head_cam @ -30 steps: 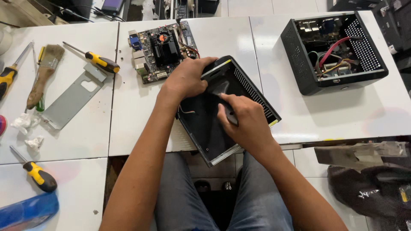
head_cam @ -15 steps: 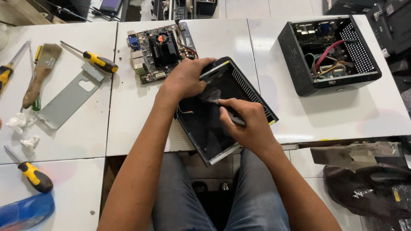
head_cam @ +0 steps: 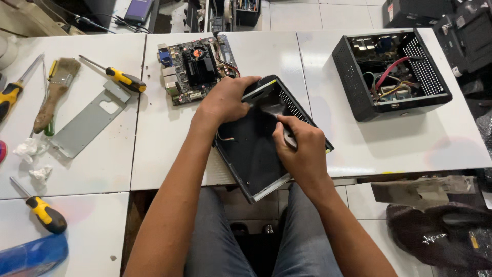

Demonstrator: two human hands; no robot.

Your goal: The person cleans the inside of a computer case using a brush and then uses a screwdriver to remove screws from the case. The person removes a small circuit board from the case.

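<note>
- We count three yellow-handled screwdrivers: one at the far left edge [head_cam: 10, 95], one beside the grey metal bracket [head_cam: 88, 123], namely [head_cam: 120, 78], and one lower left [head_cam: 43, 211].
- We see one paintbrush [head_cam: 54, 92], two crumpled tissue scraps [head_cam: 28, 150], one bare motherboard [head_cam: 197, 66].
- Our left hand [head_cam: 225, 100] grips the upper-left rim of the empty black computer case [head_cam: 253, 149], which tilts over the table [head_cam: 164, 154] edge above our lap.
- Our right hand [head_cam: 302, 149] curls inside it, fingers closed; what they pinch we cannot tell.
- A second open case with cables [head_cam: 392, 72] sits well apart, right.
</note>
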